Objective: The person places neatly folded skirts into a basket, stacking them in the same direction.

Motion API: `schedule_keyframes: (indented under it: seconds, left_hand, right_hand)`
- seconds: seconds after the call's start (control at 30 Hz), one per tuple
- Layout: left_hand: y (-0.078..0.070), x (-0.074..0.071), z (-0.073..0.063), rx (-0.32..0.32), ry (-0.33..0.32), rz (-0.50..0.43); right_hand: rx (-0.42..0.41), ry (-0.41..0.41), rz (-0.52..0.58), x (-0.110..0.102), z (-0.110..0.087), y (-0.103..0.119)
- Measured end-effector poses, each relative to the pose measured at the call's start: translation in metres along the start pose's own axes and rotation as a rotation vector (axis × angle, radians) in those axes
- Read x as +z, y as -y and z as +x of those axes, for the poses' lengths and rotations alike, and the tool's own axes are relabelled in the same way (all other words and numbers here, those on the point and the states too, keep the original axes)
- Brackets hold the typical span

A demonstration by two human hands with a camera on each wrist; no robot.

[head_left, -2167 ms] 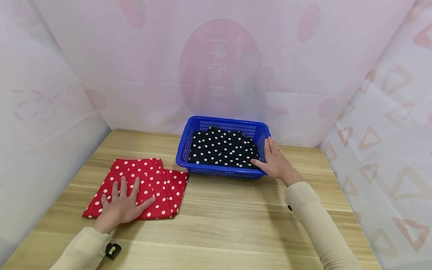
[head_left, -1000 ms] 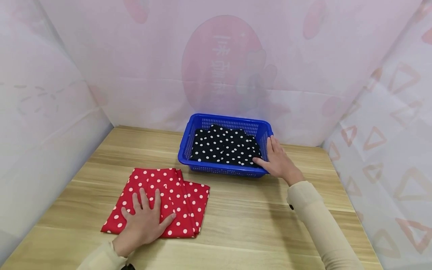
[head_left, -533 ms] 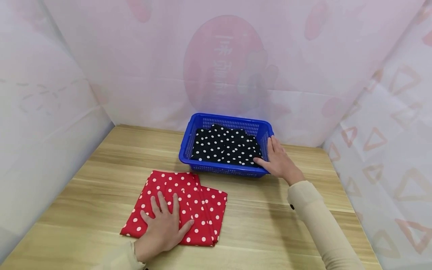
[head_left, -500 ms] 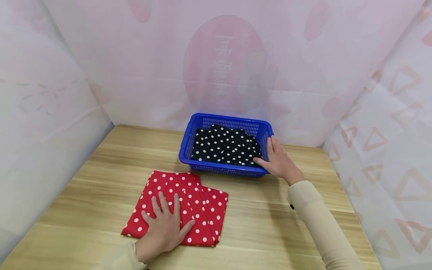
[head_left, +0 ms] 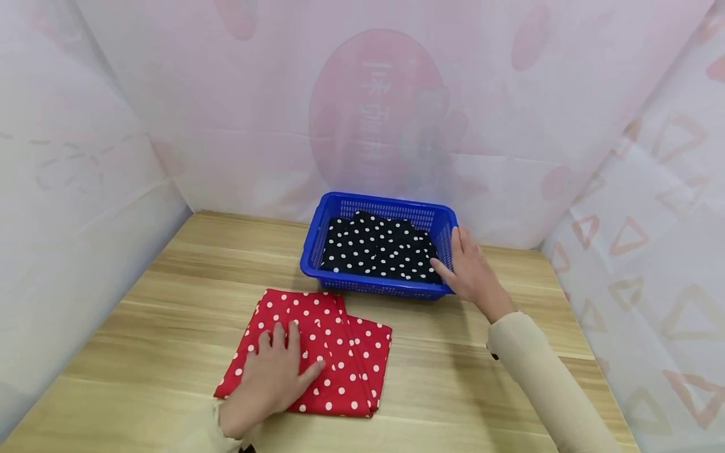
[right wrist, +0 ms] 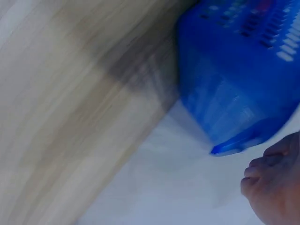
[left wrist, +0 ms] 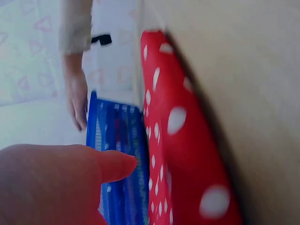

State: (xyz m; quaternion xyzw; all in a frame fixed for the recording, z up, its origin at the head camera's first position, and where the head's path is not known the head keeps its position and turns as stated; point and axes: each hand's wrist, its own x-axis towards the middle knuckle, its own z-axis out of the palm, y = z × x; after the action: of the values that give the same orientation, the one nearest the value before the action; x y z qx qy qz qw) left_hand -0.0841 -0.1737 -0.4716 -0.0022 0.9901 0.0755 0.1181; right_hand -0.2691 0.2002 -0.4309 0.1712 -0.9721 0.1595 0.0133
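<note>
A folded red cloth with white dots (head_left: 354, 358) lies on the table, left of centre. Over its left part is my left hand (head_left: 272, 377), palm down with the fingers slightly bent; the left wrist view shows the thumb above the cloth's (left wrist: 176, 140) thick folded edge. Behind it stands a blue plastic basket (head_left: 374, 285), holding a black cloth with white dots (head_left: 379, 245). My right hand (head_left: 474, 274) is at the basket's right end, fingers extended along the rim and thumb over the corner. In the right wrist view, a gap shows between that hand (right wrist: 276, 183) and the basket (right wrist: 225, 70).
The wood-grain table (head_left: 187, 314) meets a pale pink printed curtain (head_left: 255, 170) just behind the basket. Similar white panels (head_left: 617, 270) close off the left and right sides.
The red cloth has slid rightward under my left hand, whose spread fingers have now drawn closer and bent a little. My right hand has shifted slightly right at the basket's rim.
</note>
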Motion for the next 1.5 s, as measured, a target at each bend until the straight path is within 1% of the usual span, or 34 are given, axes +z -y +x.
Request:
schedule_keyframes:
  seconds: [0.13,0.23,0.33,0.4,0.47,0.57,0.63,0.73,0.8,0.9,1.0,1.1,1.23,1.33,1.5]
  left_hand:
    - [0.023,-0.018,0.005,0.015,-0.103,-0.021]
    - [0.043,-0.030,0.010,0.006,-0.144,-0.054]
    - [0.064,-0.037,0.015,0.018,-0.164,-0.103]
    - [0.077,-0.040,0.019,0.028,-0.151,-0.147]
    - [0.087,-0.042,0.022,0.033,-0.121,-0.204]
    - [0.099,-0.043,0.026,0.008,-0.043,-0.306]
    - [0.105,-0.043,0.028,-0.017,-0.004,-0.362]
    - [0.111,-0.043,0.030,-0.052,0.048,-0.435]
    - [0.113,-0.042,0.031,-0.069,0.074,-0.465]
    - [0.115,-0.043,0.032,-0.080,0.112,-0.502]
    - [0.115,-0.044,0.032,-0.093,0.143,-0.527]
    - [0.114,-0.041,0.032,-0.104,0.176,-0.576]
    - [0.113,-0.032,0.032,-0.105,0.207,-0.624]
    - [0.113,-0.027,0.031,-0.096,0.229,-0.655]
    - [0.112,-0.021,0.028,-0.044,0.293,-0.775]
  right_hand:
    - [-0.006,-0.059,0.079,-0.015,-0.020,0.028]
    - [-0.014,-0.063,0.152,-0.026,-0.039,0.052]
    - [-0.014,-0.041,0.221,-0.030,-0.057,0.070]
    - [0.007,0.013,0.276,-0.028,-0.068,0.078]
    - [0.044,0.093,0.345,-0.022,-0.077,0.085]
    - [0.115,0.251,0.441,-0.007,-0.085,0.091]
    - [0.142,0.347,0.498,0.006,-0.089,0.094]
    - [0.163,0.464,0.566,0.024,-0.095,0.097]
    - [0.177,0.521,0.631,0.033,-0.099,0.098]
    - [0.209,0.582,0.744,0.043,-0.103,0.099]
    - [0.239,0.617,0.847,0.051,-0.104,0.100]
    - [0.276,0.624,0.884,0.056,-0.105,0.103]
    - [0.314,0.593,0.864,0.062,-0.107,0.106]
    - [0.309,0.553,0.841,0.068,-0.108,0.105]
    - [0.282,0.492,0.810,0.079,-0.110,0.101]
